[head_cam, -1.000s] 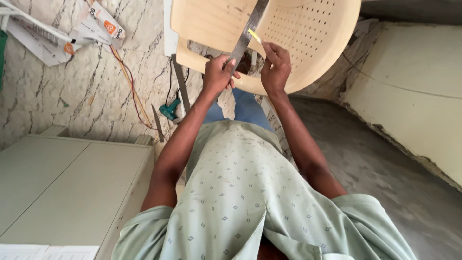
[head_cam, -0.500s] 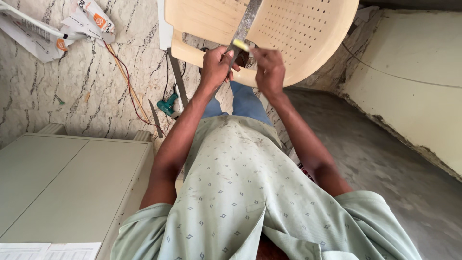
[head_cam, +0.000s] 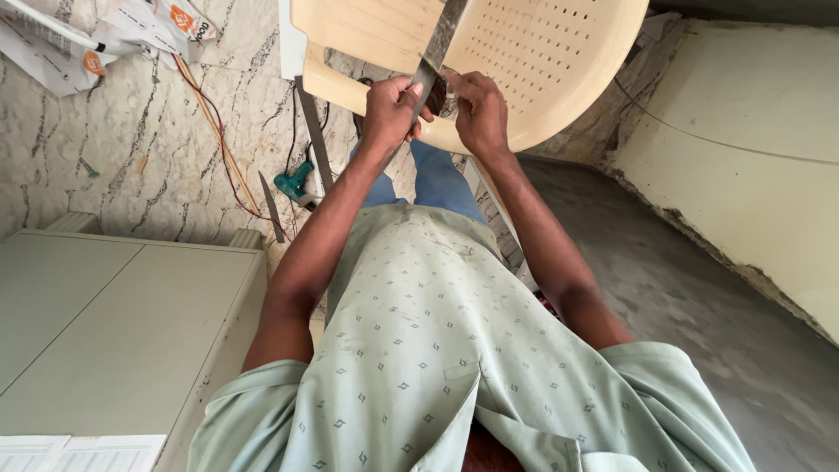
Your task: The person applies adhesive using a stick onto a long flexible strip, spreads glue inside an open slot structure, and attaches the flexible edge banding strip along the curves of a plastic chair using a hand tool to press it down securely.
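At nine o'clock a pale grey-green cabinet [head_cam: 105, 332] fills the lower corner, a sheet of white paper [head_cam: 79, 453] at its near edge; at eleven o'clock crumpled printed packaging [head_cam: 114, 35] lies on the veined marble floor [head_cam: 131, 157], and red and yellow wires [head_cam: 214, 131] trail down from it; just beyond, a thin metal blade [head_cam: 271, 208] and a small teal tool [head_cam: 293, 185] lie on the floor beside a flat grey bar [head_cam: 315, 144]; at twelve o'clock the left hand [head_cam: 393, 109] is closed in a fist around a flat grey metal strip [head_cam: 437, 48], which slants up toward one o'clock across the cream plastic chair [head_cam: 542, 61]; the strip is held in front of the chair's perforated back, above the person's blue-trousered knees [head_cam: 428, 175]; just beside it the right hand [head_cam: 476, 109] is curled with fingers bent against the strip's lower end and a small dark part there, though the hand hides how tight the grip is; at three o'clock a cream wall [head_cam: 752, 157] meets a dark grey concrete floor [head_cam: 699, 332].
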